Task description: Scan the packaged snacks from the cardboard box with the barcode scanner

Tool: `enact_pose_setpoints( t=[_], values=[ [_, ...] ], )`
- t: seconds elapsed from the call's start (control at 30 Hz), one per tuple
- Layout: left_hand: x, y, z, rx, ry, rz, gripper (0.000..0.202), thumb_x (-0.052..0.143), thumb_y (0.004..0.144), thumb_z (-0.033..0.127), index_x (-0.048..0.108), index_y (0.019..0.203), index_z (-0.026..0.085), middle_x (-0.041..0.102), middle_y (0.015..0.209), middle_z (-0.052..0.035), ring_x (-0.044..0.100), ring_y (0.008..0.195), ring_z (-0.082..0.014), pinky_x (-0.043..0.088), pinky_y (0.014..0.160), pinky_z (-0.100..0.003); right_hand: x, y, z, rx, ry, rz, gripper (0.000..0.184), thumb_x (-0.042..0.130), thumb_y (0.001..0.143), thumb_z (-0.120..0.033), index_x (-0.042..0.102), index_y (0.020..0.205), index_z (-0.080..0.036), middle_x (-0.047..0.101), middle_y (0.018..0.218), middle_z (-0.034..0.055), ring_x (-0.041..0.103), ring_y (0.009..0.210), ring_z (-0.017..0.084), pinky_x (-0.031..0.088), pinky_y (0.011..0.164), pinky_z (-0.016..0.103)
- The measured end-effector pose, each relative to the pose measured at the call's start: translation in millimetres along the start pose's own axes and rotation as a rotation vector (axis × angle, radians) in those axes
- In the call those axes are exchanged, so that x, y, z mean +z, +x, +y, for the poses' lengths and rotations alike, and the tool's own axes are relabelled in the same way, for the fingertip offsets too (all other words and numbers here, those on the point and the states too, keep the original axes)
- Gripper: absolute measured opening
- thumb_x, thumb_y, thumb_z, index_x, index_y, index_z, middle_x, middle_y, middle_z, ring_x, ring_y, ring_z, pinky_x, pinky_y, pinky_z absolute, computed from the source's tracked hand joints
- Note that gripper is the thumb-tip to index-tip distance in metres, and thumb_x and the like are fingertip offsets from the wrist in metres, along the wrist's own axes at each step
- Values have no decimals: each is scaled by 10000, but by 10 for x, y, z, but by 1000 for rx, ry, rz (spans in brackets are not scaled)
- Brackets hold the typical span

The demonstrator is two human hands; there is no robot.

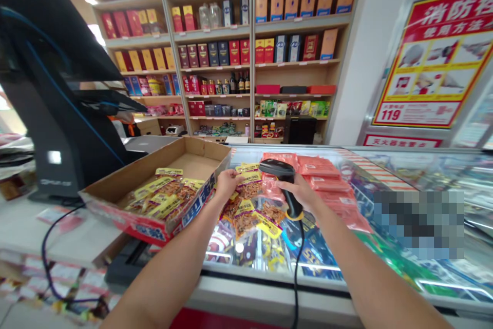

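Note:
My right hand [298,193] is wrapped round the handle of a black barcode scanner [278,168], its head pointing left and its cable hanging down the front of the glass counter. The fingers of my left hand [228,185] are pinched at the edge of a snack packet [251,187] with a yellow header and brown food showing through. More such packets [244,220] lie on the glass, just below both hands. Left of my left hand, an open cardboard box [204,148] holds several of the same packets [164,198].
Pink-red packets [318,167] are stacked on the glass counter [265,262], right of the scanner. A black point-of-sale terminal [57,88] rises at the left. Shelves [215,36] of boxes and bottles stand behind. A red sign [435,57] hangs at the right.

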State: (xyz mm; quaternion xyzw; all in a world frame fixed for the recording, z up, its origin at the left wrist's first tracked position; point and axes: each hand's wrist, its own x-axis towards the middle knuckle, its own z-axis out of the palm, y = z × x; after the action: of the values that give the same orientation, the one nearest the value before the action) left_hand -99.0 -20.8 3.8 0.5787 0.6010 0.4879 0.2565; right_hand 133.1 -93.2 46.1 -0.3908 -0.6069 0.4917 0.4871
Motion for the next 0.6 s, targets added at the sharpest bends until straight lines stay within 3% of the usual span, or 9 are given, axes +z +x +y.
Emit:
enact_pose_setpoints(
  t=[0.1,0.2,0.33,0.43,0.5,0.6],
  values=[
    [2,21,-22,48,-1,-39,217,684,739,352,598,712,155,629,616,-1,593,563,-130,453,566,-226,17,-2,3,4,11,-1,243,737,600,-360,582,651,-181,568,479,-17,517,395,119,409,394,239],
    [-15,-13,-5,163,151,-16,205,607,814,378,613,807,173,673,723,-18,623,666,-146,468,650,-241,37,-9,-9,10,6,-34,242,733,599,-363,579,670,-190,551,459,-25,496,388,113,398,392,239],
    [-18,-137,72,310,565,-194,357,761,645,490,647,774,177,686,886,-84,633,868,-230,461,792,-294,49,-8,9,17,-46,-44,240,733,600,-358,569,668,-196,541,435,-28,478,370,111,389,381,239],
    [10,-189,120,339,757,-275,417,821,540,487,658,757,170,671,977,-124,611,966,-292,451,830,-333,46,9,58,23,-90,-32,252,732,603,-368,562,666,-193,547,436,-27,482,362,114,401,380,244],
    [24,-175,127,284,773,-310,335,799,596,433,644,724,165,675,894,-105,620,909,-274,451,782,-323,41,21,86,29,-110,-39,262,735,601,-371,553,661,-191,546,437,-31,489,362,115,411,384,246],
    [29,-118,94,255,590,-297,170,692,745,316,623,718,163,651,737,-38,615,756,-188,435,696,-267,30,27,92,34,-110,-46,275,741,595,-373,552,660,-184,554,451,-31,506,374,115,423,392,244]
  ],
)
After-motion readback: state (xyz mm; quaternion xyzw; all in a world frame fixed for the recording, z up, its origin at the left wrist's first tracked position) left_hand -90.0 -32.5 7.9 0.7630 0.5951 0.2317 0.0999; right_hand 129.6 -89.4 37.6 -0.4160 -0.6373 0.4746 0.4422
